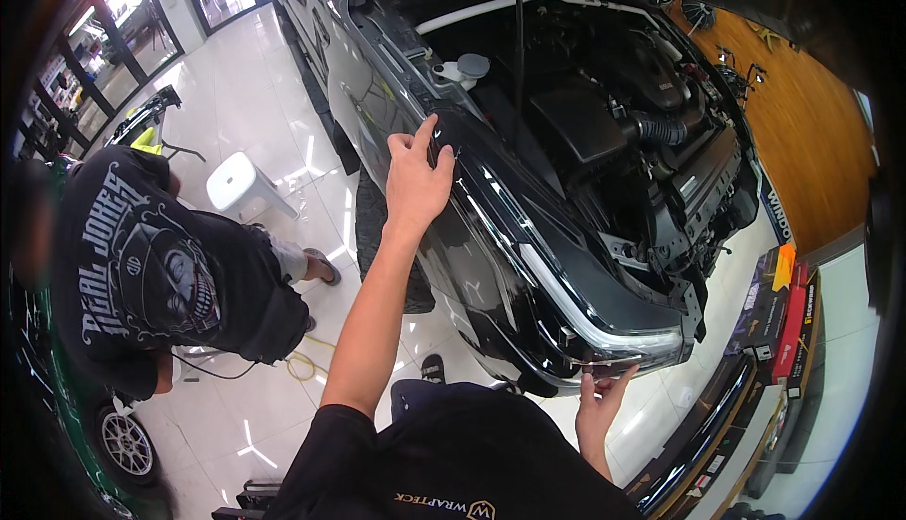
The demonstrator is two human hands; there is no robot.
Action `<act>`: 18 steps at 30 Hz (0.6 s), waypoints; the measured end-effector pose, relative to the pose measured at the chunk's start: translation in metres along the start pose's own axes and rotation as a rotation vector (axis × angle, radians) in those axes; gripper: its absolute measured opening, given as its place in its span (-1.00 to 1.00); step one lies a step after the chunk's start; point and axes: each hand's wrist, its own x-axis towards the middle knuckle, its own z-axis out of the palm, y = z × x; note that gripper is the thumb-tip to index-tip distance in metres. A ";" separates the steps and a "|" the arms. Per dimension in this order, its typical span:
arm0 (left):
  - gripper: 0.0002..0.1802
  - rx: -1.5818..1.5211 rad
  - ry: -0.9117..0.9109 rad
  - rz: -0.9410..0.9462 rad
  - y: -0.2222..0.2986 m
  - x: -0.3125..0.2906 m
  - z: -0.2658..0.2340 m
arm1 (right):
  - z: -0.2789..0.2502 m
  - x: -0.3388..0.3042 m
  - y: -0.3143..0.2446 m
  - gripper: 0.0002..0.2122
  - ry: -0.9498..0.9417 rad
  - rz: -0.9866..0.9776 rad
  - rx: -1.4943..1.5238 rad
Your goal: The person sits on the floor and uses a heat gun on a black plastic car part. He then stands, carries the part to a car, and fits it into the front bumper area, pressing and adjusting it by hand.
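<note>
Here the left hand [416,173] lies flat and open on the black fender [491,237] of a car with its hood up, fingers spread and pointing toward the engine bay [604,114], palm pressed to the glossy panel near its upper edge; it grips nothing. The right hand [602,399] is lower down at the front corner of the same fender, just under the headlight [618,336], with thumb and fingers nearly closed as if pinching something thin at the panel's lower lip; what sits between the fingertips is too small to tell. The fender runs between the two hands, curving from the bay's rim down to the light strip. In the bay a white reservoir cap [472,65] sits near the fender's top edge, and a black ribbed hose [656,128] lies further in. To the person's left another person in a black printed shirt [151,265] crouches on the white tiled floor [255,105], well apart from the fender, beside a white stool [236,183]; a yellow cord [302,364] lies on the tiles near them. To the right, long boxes [779,317] in red, orange and black are stacked by the car's front. A wheel [125,443] of a green car shows at lower left.
</note>
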 end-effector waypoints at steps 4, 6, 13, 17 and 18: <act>-0.46 -0.045 -0.005 0.032 -0.004 0.014 -0.002 | -0.004 0.001 -0.004 -0.08 -0.002 0.036 -0.032; -0.48 -0.058 -0.012 0.036 -0.008 0.023 -0.002 | -0.006 0.001 -0.006 -0.08 -0.039 0.013 0.012; -0.52 -0.089 0.017 0.072 -0.013 0.022 -0.007 | -0.008 -0.002 0.006 -0.10 -0.025 0.014 0.016; -0.52 -0.123 0.023 0.031 -0.007 0.016 -0.005 | -0.007 0.002 0.021 -0.10 -0.003 -0.127 -0.028; -0.52 -0.125 0.028 0.027 -0.007 0.016 -0.004 | -0.007 0.002 0.024 -0.10 -0.010 -0.112 -0.024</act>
